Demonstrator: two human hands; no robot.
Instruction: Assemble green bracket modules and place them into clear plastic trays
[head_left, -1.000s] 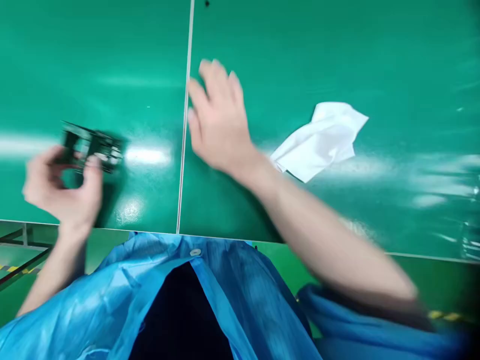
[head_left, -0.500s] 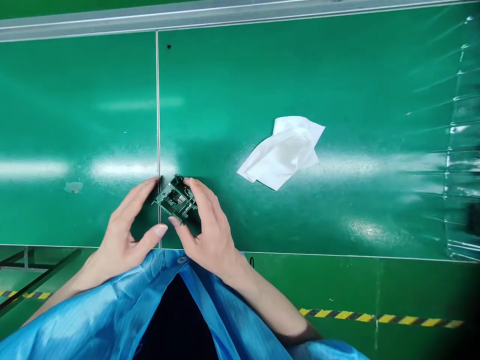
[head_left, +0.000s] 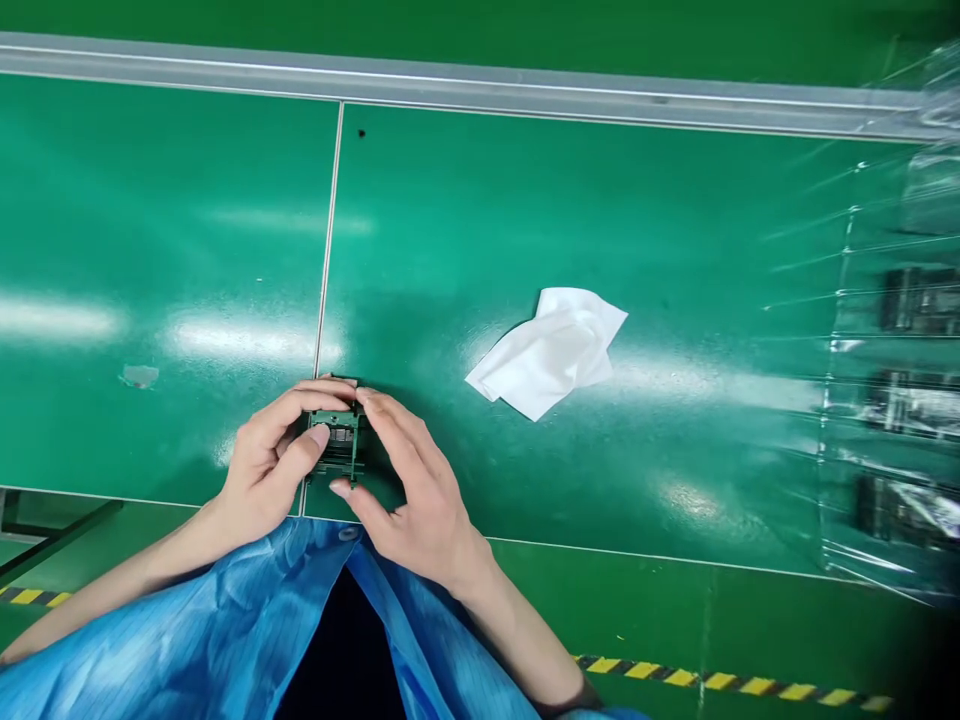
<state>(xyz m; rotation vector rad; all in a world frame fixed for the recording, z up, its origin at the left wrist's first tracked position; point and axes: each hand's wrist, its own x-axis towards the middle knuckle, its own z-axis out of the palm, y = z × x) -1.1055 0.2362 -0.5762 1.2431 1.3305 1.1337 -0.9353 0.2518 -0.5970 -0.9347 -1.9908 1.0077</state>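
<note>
Small green circuit-board block with dark parts (head_left: pixel 342 437) between two hands. Left hand (head_left: pixel 262 462) pinching block, thumb on top, fingers at far edge. Right hand (head_left: pixel 424 480) curved round right side, thumb and fingers apart; cannot tell if squeezing. Crumpled white thin sheet (head_left: pixel 555 350) lying past right hand, further right.

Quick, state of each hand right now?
Left hand: closed on the green circuit board assembly.
Right hand: curved around the right side of that assembly; whether it grips cannot be told.
</note>
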